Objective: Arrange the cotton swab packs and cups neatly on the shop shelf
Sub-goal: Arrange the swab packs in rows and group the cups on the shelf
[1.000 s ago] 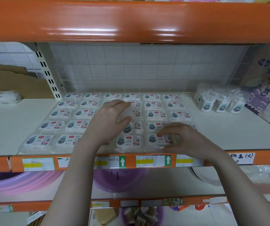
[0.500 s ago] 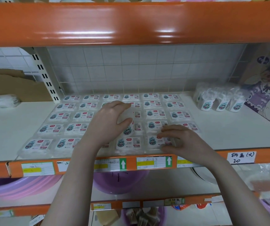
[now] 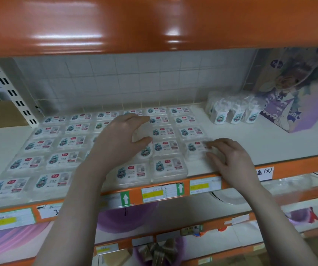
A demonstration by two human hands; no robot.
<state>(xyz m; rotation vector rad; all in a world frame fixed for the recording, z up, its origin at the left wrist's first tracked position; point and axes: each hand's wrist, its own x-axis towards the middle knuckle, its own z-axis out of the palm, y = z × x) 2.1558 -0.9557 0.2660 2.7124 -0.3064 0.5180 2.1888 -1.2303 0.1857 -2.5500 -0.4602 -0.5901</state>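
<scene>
Flat clear cotton swab packs (image 3: 168, 167) with labels lie in a grid of rows on the white shelf (image 3: 250, 143). My left hand (image 3: 121, 141) arches over a middle pack (image 3: 141, 134), fingers on its far side and thumb on its near side, gripping it. My right hand (image 3: 229, 160) is at the grid's right edge; its curled fingers and thumb hold the right side of a pack (image 3: 193, 148) in the last column. The front spot of that column is bare shelf. Several plastic-wrapped cups (image 3: 233, 112) stand grouped at the back right, apart from both hands.
An orange beam (image 3: 154, 22) hangs low above the shelf. A purple picture box (image 3: 288, 104) leans right of the cups. Price tags line the orange front edge (image 3: 154, 192). Purple basins (image 3: 125, 217) sit on the shelf below. A slotted upright (image 3: 12, 93) stands at the back left.
My right hand has shifted right and back, from the front packs to the pack at the grid's right edge. My left hand stays on the middle pack. The view has swung right.
</scene>
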